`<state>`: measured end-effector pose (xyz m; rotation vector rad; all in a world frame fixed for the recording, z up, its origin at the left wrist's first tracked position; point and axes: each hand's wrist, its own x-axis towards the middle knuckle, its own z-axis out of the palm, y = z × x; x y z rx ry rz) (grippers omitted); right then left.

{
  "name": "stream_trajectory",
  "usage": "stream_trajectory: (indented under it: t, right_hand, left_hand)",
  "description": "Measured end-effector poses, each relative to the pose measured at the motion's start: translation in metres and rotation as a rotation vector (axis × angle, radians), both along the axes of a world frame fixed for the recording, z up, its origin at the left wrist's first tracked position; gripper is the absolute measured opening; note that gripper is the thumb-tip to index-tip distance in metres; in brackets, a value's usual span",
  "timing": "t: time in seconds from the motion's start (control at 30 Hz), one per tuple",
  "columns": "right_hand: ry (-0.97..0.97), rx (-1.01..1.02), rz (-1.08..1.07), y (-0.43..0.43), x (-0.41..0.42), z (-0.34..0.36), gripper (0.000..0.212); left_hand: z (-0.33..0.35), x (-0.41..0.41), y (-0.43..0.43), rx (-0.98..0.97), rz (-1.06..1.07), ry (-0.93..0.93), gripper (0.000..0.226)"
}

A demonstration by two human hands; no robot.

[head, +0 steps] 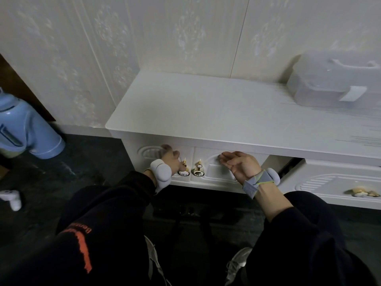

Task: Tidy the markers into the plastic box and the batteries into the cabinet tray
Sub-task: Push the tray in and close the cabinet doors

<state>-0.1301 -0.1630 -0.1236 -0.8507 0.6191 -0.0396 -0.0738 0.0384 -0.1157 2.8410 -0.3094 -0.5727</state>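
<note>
A low white cabinet point(216, 112) stands against the wall with two small doors shut, each with a gold knob. My left hand point(171, 159) rests on the left door beside its knob point(184, 169), fingers loosely curled and holding nothing. My right hand point(241, 164) lies flat against the right door point(214, 172), palm turned up, fingers apart, a little right of the other knob point(198, 170). A translucent plastic box point(334, 81) with its lid on sits at the far right of the cabinet top. No markers, batteries or tray are in view.
A drawer point(334, 182) at the right of the cabinet stands partly pulled out. A blue plastic vessel point(24, 129) sits on the dark floor at the left, and a small white device point(12, 199) lies near it. My knees and shoes fill the foreground.
</note>
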Motion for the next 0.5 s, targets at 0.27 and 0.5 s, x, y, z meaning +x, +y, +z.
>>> stream_trajectory:
  t: [0.27, 0.5]
  right_hand:
    - [-0.019, -0.009, 0.052, -0.004, 0.002, -0.004, 0.033]
    - [0.106, -0.031, 0.202, -0.014, 0.004, 0.0, 0.023]
  left_hand:
    - [-0.014, -0.003, -0.023, -0.711, 0.454, 0.328, 0.084]
    - [-0.002, -0.003, -0.012, -0.548, 0.325, 0.3, 0.048]
